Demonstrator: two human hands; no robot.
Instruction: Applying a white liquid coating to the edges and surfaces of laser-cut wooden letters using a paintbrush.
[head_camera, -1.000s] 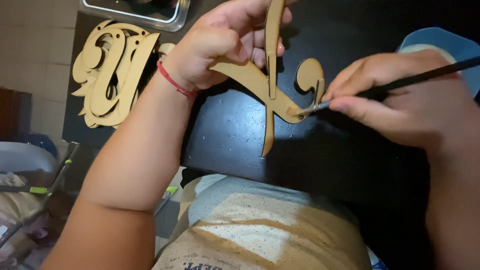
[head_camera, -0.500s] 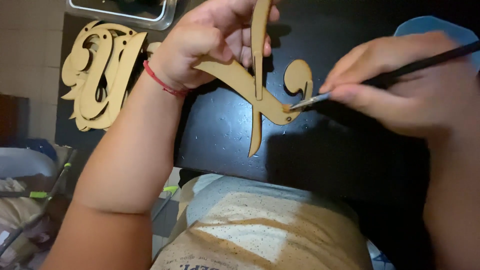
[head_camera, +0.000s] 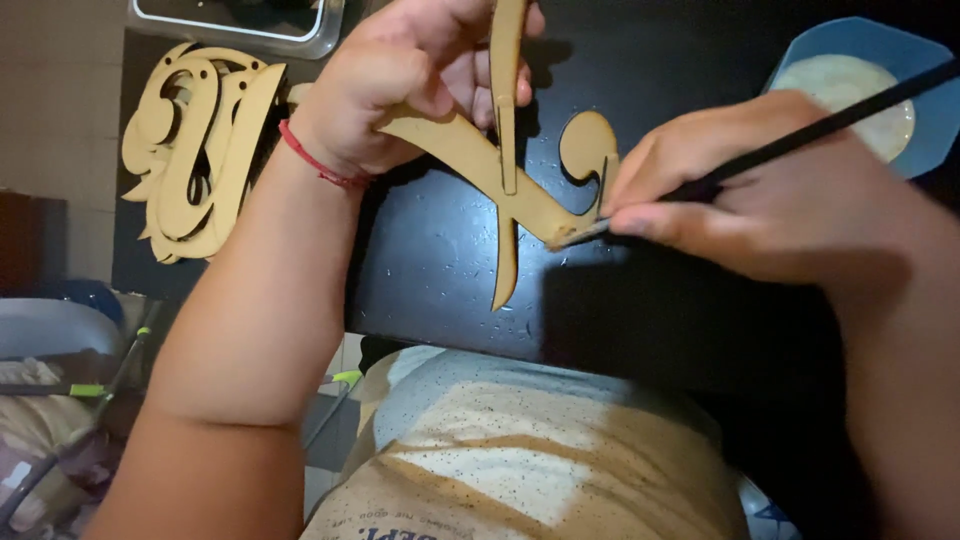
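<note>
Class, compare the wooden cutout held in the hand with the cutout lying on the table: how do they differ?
The held cutout is gripped by the left hand above the black table; the lying cutout rests flat, untouched. The held one is slender; the lying one is broader, with more curls. Both are tan wood.

Open black tabletop (head_camera: 440, 260) below the cutout letter (head_camera: 505, 180); stacked wooden cutouts (head_camera: 190, 150) left, blue bowl (head_camera: 850, 50) far right.

One printed sack, no labels, signs or screens in sight

A tan sack (head_camera: 530, 470) lay near, at the bottom middle of the scene below the black table (head_camera: 650, 330) edge; it was speckled, with a pale whitish panel across its top and dark print along its nearest edge, partly cut off by the frame.
</note>
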